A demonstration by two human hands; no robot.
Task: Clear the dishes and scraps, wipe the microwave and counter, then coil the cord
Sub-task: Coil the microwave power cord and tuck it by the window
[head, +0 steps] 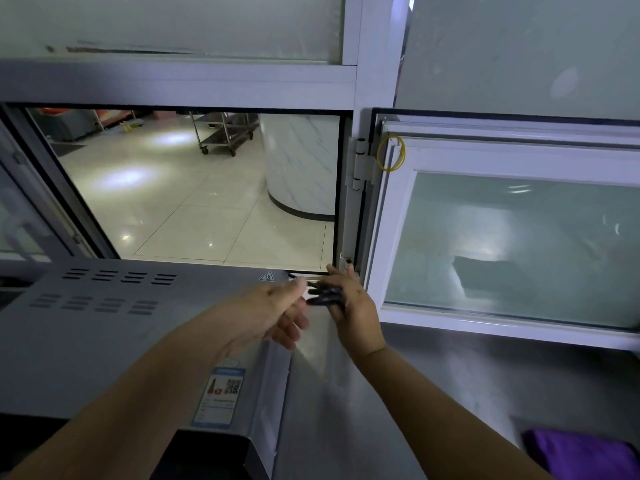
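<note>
Head view, nearest first: two bare forearms reach forward over a steel bench (433, 393), and a purple cloth (581, 452) lies at its lower right corner. To the left stands the microwave (104, 341), its grey vented top and a sticker on its side facing the camera. Just past the microwave's rear corner the two hands meet. The right hand (349, 303) has loops of black cord (323, 295) wound about its fingers and grips them; the wraps lie side by side across the fingers. The left hand (273, 313) is just beside it, fingers loosely extended, thumb towards the cord; motion blur hides whether it pinches a strand, so I cannot tell. A short run of cord leads back from the loops towards the sill behind the microwave.

The cord looks light, limp and rubbery, so it should bend readily but spring out of its coil if let go. The best hold is probably across the whole bundle, with the free end fed by the other hand under slight tension.

Beyond is an open serving window (194, 188) with a tiled floor and a metal trolley (225, 133) outside.
</note>
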